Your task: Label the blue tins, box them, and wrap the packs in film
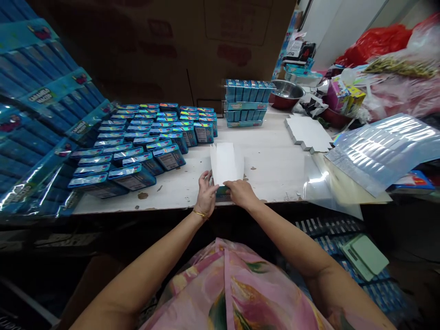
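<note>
At the near edge of the white table (275, 174), a flat white carton blank (226, 166) lies with its near end over a small blue box (223, 192) (mostly hidden under the card), and both hands meet there. The left hand (206, 195) grips the left near corner of the blank and box, while the right hand (242, 192) presses down on their right side, fingers curled. Rows of blue boxes (144, 142) fill the table's left part, well apart from the hands.

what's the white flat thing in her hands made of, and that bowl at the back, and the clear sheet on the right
White blank: looks like thin matte card, with creases and cut flaps. Bowl: probably steel, grey with a bright sheen. Clear sheet: likely plastic film, see-through with strong glare. Both the left hand and right hand hold the blank.
</note>
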A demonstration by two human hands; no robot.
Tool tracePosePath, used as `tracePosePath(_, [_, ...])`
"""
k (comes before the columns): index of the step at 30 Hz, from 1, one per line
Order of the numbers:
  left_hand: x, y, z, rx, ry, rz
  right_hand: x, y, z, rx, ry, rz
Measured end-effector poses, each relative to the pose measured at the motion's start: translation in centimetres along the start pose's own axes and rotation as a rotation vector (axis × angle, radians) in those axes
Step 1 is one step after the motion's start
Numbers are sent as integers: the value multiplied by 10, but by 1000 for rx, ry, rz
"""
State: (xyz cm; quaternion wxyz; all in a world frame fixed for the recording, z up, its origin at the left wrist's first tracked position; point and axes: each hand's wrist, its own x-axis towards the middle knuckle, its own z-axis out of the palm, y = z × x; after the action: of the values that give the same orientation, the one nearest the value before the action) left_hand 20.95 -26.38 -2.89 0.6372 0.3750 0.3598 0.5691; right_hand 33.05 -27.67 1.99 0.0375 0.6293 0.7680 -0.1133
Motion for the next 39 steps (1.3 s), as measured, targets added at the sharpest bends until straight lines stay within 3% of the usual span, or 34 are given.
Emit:
tracePosePath(4, [-4, -13, -11, 538, -55, 313, 0, 0, 1, 49, 61, 8])
tracePosePath(8, [-4, -11, -15, 975, -101, 429, 1, 1, 5, 62, 123, 34])
tracePosePath(12, [-3, -1, -16, 1204, -206, 464, 2, 3, 9, 20, 139, 28])
tracePosePath(19, [0, 24, -4, 1581, -375, 234, -9, 9, 9, -98, 48, -195])
tracePosePath(21, [-3, 34, -4, 1637, -389, 293, -12, 9, 9, -137, 75, -235])
tracePosePath(23, [-10, 42, -5, 1687, -330, 419, -12, 8, 10, -169, 108, -245])
tracePosePath(27, [-32, 40, -3, 1728, -310, 544, -6, 3, 10, -183, 80, -208])
tracePosePath(32, [-29, 27, 14, 1812, -385, 433, 1, 0, 8, -166, 19, -124])
tracePosePath(39, [14, 33, 32, 1966, -597, 34, 7, 1, -2, -164, -134, -56])
